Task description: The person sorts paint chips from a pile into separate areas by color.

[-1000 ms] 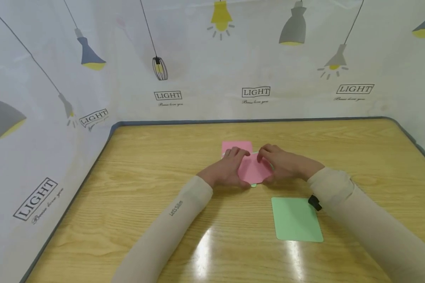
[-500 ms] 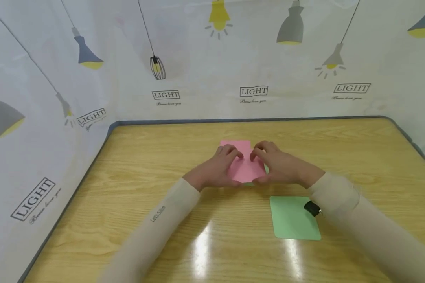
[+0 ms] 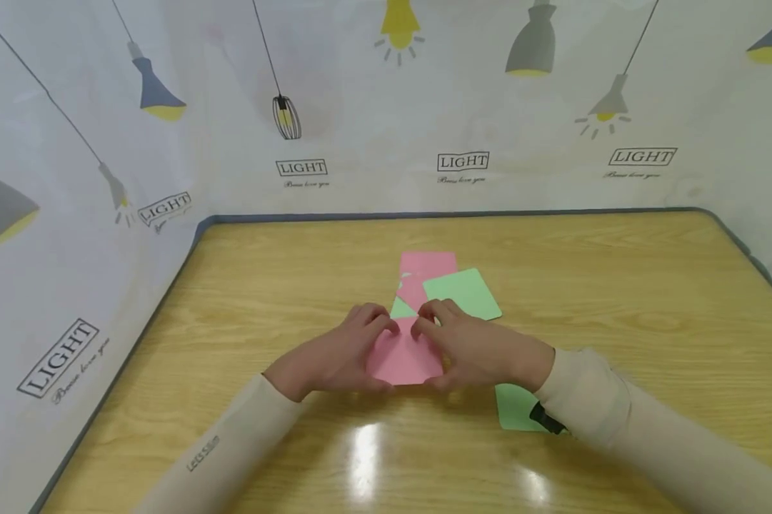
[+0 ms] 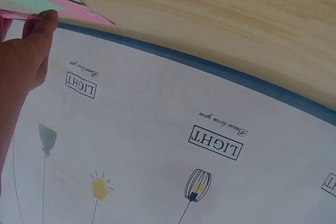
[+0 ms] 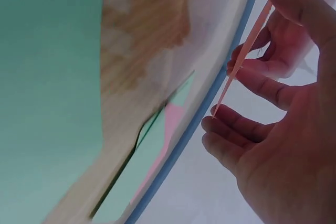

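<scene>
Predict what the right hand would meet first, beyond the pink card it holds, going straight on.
Likely the left hand, facing it across the pink card, though depth is hard to judge.

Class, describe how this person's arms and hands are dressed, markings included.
The left hand and right hand are ungloved. The left sleeve is long and cream, with dark lettering seemingly reading "Let's Slim". The right sleeve is also cream, wrinkled near the wrist, where a small black piece shows at its edge.
</scene>
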Action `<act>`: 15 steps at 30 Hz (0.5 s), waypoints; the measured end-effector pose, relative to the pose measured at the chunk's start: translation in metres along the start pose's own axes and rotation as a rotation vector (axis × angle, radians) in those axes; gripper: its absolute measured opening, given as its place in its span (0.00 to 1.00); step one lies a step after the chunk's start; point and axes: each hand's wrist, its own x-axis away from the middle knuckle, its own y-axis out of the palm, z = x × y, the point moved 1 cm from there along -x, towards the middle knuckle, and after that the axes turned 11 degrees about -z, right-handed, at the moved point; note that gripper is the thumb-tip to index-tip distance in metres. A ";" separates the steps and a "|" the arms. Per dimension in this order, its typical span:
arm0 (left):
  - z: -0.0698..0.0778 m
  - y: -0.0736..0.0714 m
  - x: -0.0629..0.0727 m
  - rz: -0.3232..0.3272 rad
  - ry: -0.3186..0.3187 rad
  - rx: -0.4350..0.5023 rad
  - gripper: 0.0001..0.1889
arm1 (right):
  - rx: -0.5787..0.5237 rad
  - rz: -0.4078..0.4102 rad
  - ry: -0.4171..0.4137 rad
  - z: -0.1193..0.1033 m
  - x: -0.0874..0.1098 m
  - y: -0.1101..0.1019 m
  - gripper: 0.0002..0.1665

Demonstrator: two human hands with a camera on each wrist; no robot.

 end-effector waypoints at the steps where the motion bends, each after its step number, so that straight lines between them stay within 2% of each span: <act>1: 0.000 0.001 0.004 -0.005 0.000 -0.003 0.36 | 0.009 -0.002 -0.015 -0.003 -0.001 0.002 0.33; 8: -0.010 0.008 0.025 -0.035 -0.026 0.004 0.40 | 0.105 -0.008 -0.050 -0.021 -0.020 0.018 0.33; 15: -0.017 0.021 0.031 -0.028 -0.006 0.000 0.41 | 0.160 -0.016 -0.019 -0.029 -0.027 0.030 0.37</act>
